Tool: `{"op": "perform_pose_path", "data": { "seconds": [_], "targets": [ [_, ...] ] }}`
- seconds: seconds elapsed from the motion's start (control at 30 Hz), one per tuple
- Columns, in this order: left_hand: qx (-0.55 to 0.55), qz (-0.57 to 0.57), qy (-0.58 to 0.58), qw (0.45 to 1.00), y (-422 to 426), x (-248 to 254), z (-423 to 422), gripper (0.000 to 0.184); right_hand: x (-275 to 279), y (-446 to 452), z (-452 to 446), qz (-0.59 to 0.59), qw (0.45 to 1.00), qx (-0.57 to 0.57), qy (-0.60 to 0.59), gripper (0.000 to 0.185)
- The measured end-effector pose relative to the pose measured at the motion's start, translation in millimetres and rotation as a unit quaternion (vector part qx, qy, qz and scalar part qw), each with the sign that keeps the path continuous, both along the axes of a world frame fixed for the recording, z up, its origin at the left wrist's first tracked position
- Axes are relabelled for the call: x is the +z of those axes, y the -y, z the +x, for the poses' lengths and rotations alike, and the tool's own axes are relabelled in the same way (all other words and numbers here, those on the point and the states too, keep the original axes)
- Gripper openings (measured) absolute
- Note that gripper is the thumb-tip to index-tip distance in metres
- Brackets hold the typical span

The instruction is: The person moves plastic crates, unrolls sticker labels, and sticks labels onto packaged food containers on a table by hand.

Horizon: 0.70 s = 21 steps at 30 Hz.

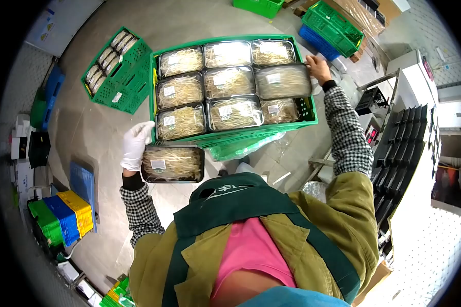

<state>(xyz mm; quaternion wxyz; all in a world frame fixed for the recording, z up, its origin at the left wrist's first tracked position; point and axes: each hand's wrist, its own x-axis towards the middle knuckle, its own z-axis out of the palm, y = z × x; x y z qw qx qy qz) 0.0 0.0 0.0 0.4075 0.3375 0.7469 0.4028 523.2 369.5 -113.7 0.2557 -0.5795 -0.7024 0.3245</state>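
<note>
My left hand (136, 147), in a white glove, is closed at the left edge of a black tray of pale, thin sprout-like strands (173, 166). That tray has a clear cover and a white label, and is in front of the crate's near left corner. My right hand (318, 69), without a white glove, grips the right end of another such tray (283, 81), smeared by motion. This one is tilted over the right column of a green crate (230, 134), partly covering a lower-lying tray (279, 110). Similar labelled trays (229, 82) fill the crate in rows.
Stacked green crates (133, 97) with packed trays stand at the left. Green (333, 28) and blue crates (318, 43) sit at the back right. Black empty trays (402, 153) line a rack on my right. Green plastic film (246, 147) hangs below the crate's near side.
</note>
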Motion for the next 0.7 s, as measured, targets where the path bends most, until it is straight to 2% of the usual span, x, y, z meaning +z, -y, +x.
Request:
{"op": "perform_pose_path", "data": {
  "seconds": [0.03,0.07,0.1,0.13,0.17,0.2,0.23,0.27,0.3,0.37,0.4,0.43,0.47,0.5,0.53,0.57,0.6,0.63,0.7],
  "targets": [
    [0.017,0.039,0.004,0.999,5,18,8,0.020,-9,14,-23,0.056,0.997,-0.002,0.057,0.040],
    [0.042,0.029,0.013,0.999,6,37,22,0.018,24,53,-58,0.086,0.989,-0.026,0.116,0.041],
    [0.059,0.042,0.076,0.994,-41,25,78,0.017,39,37,-34,0.059,0.993,0.039,0.089,0.040],
    [0.041,0.084,0.101,0.991,-61,13,89,0.018,44,51,-47,0.021,0.990,0.139,-0.025,0.046],
    [0.023,0.117,0.122,0.985,-77,-4,96,0.018,61,82,-59,-0.137,0.947,0.242,-0.160,0.052],
    [0.000,0.143,0.129,0.981,-90,-21,111,0.019,87,126,-69,-0.302,0.851,0.301,-0.308,0.061],
    [-0.024,0.177,0.136,0.974,-109,-39,129,0.021,84,144,-67,-0.291,0.820,0.374,-0.320,0.070],
    [-0.007,0.182,0.206,0.961,-128,-58,154,0.024,76,163,-63,-0.271,0.828,0.389,-0.298,0.076],
    [0.010,0.186,0.274,0.944,-147,-74,178,0.028,79,182,-61,-0.107,0.915,0.320,-0.220,0.078],
    [0.003,0.174,0.267,0.948,-179,-93,217,0.032,89,175,-40,-0.230,0.960,0.093,-0.128,0.076],
    [-0.034,0.177,0.209,0.961,-187,-100,230,0.035,58,160,-22,-0.296,0.904,0.066,-0.301,0.073],
    [-0.070,0.178,0.150,0.970,-192,-105,239,0.039,46,145,-4,-0.347,0.888,-0.002,-0.302,0.066],
    [-0.112,0.187,-0.067,0.974,-189,-95,238,0.062,55,136,3,-0.301,0.942,0.029,-0.143,0.061],
    [-0.140,0.152,-0.167,0.964,-181,-76,235,0.070,63,132,4,-0.249,0.966,0.062,0.016,0.057],
    [-0.164,0.117,-0.265,0.943,-174,-53,232,0.077,55,135,1,-0.023,0.992,0.058,0.105,0.052],
    [-0.187,0.080,-0.359,0.911,-163,-42,228,0.084,47,140,-5,0.205,0.960,0.052,0.185,0.048],
    [-0.222,0.035,-0.467,0.855,-151,-50,219,0.104,57,140,-12,0.216,0.963,0.072,0.145,0.056],
    [-0.268,-0.009,-0.495,0.827,-136,-51,215,0.106,61,139,-16,0.251,0.945,0.124,0.169,0.058],
    [-0.301,-0.040,-0.502,0.810,-106,-86,197,0.106,45,142,-23,0.247,0.912,0.279,0.170,0.056]
  ]
}}
